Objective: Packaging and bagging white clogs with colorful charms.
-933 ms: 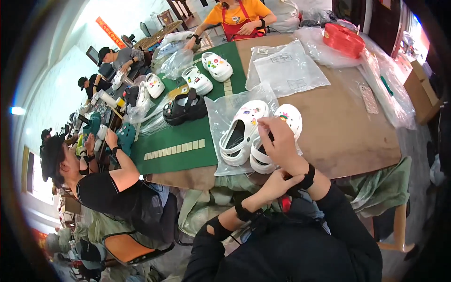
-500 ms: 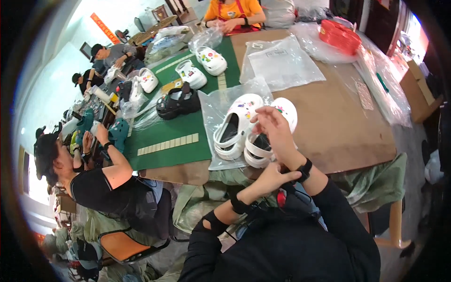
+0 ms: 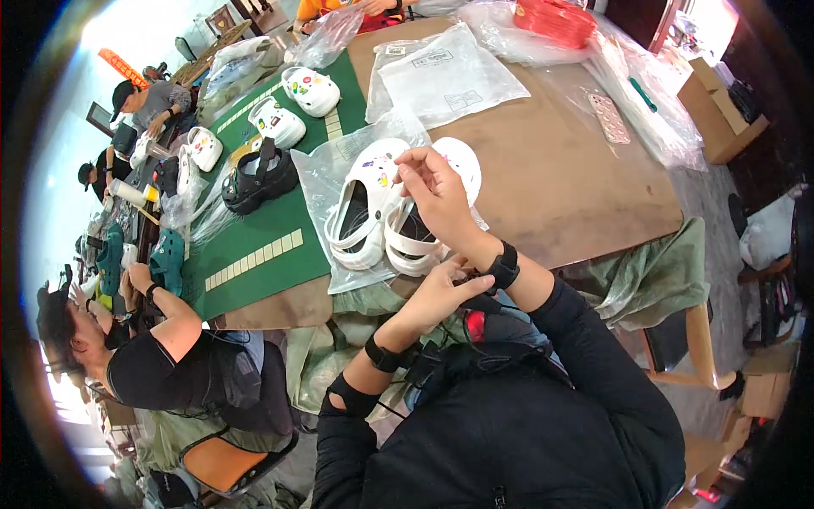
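Observation:
A pair of white clogs with coloured charms rests on a clear plastic bag (image 3: 314, 174) near the table's front edge. The left clog (image 3: 367, 199) shows almost whole; part of the right clog (image 3: 461, 163) is hidden behind my right hand (image 3: 435, 191). That hand is raised over the pair, fingers loosely bent and apart, with nothing in it. Across my right wrist lies my left hand (image 3: 441, 297), its thumb against the black wristband (image 3: 504, 268) there and its fingers partly hidden beneath the wrist.
Black clogs (image 3: 261, 176) and more white clogs (image 3: 311, 91) stand on the green mat (image 3: 254, 284). A flat white bag (image 3: 454, 75), a red bundle (image 3: 555, 23) and a pink patterned phone-shaped item (image 3: 609, 118) lie farther off. At left a co-worker (image 3: 157, 365) handles teal clogs (image 3: 167, 259).
The view has swung right, so the table and clogs sit farther left in the picture. My right hand stays raised over the clogs, and my left thumb remains at the wristband.

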Tool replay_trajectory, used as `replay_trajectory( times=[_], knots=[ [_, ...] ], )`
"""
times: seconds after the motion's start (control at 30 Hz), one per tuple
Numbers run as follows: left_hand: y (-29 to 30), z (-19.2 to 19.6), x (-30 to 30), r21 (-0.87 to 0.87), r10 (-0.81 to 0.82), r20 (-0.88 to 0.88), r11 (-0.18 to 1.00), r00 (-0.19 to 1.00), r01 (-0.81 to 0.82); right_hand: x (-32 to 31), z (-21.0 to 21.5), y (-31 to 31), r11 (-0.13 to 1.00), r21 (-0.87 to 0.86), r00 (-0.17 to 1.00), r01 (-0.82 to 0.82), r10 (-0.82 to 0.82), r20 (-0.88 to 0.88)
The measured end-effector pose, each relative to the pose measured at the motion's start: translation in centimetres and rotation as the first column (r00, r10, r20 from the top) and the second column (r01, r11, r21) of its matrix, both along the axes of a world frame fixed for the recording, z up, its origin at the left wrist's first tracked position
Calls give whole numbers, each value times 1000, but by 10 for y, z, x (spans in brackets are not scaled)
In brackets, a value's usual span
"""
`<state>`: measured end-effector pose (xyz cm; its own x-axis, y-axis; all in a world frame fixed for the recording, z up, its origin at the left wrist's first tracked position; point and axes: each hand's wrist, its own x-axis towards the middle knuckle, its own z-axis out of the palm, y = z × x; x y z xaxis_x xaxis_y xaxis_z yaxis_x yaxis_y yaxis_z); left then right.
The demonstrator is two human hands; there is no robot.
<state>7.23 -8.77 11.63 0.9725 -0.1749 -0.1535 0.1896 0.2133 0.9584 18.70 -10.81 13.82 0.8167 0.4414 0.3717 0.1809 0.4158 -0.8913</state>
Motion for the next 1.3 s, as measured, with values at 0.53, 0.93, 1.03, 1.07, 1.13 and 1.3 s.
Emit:
replay_trajectory(
  times=[0.53, 0.93, 1.03, 1.07, 1.13, 1.3],
  knots=[
    [86, 40, 14, -348, 825, 268, 564, 497, -749, -78, -38, -21, 602, -237, 642, -762, 748, -166],
    [100, -21, -2, 439, 202, 878, 24, 434, -898, -74, -45, -25, 644, -640, 694, -419, 682, 231],
    [122, -61, -21, 537, 317, 826, -184, 467, -824, -60, -34, -14, 828, -559, 752, -42, 395, 528],
    [124, -72, -24, 535, 350, 830, -275, 435, -799, -63, -24, -9, 816, -577, 833, -15, 329, 444],
    [124, -79, -27, 563, 441, 795, -284, 416, -776, -59, -17, -7, 815, -579, 861, 17, 283, 423],
    [118, -84, -24, 529, 556, 674, 95, 486, -843, -41, 12, -3, 572, -694, 646, 437, 338, 685]
  ],
)
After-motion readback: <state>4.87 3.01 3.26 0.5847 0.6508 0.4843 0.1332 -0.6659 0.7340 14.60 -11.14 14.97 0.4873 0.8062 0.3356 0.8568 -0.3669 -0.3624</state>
